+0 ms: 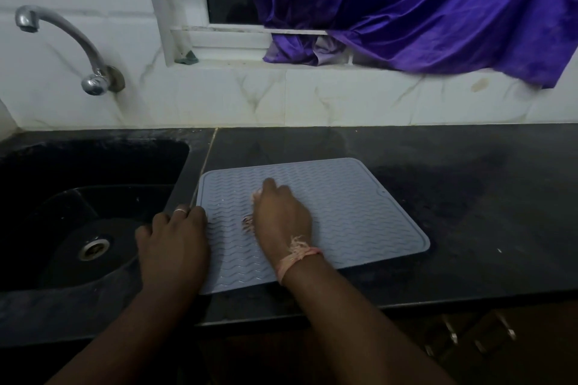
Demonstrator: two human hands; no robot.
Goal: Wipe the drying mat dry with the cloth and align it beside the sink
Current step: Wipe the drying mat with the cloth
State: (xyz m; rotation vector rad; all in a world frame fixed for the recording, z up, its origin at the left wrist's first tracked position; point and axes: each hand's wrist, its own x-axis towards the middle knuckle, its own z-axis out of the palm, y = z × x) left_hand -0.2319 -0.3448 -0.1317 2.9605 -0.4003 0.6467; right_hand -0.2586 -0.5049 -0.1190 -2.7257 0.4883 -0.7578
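At the left of the frame sits the dark sink [93, 197]. Just right of it, my left hand [175, 247] presses the left edge of the drying mat [359, 216], fingers fairly straight. At centre, my right hand [281, 216] curls around a barely visible cloth [247, 223] on the mat.

We see the drying mat [344, 212] — pale blue-grey, ridged with wavy lines, rounded corners — lying flat on the dark counter, turned slightly clockwise, its left edge just beside the sink [93, 166] at nine o'clock. The cloth [248, 222] — only pinkish scraps show — lies mid-mat.
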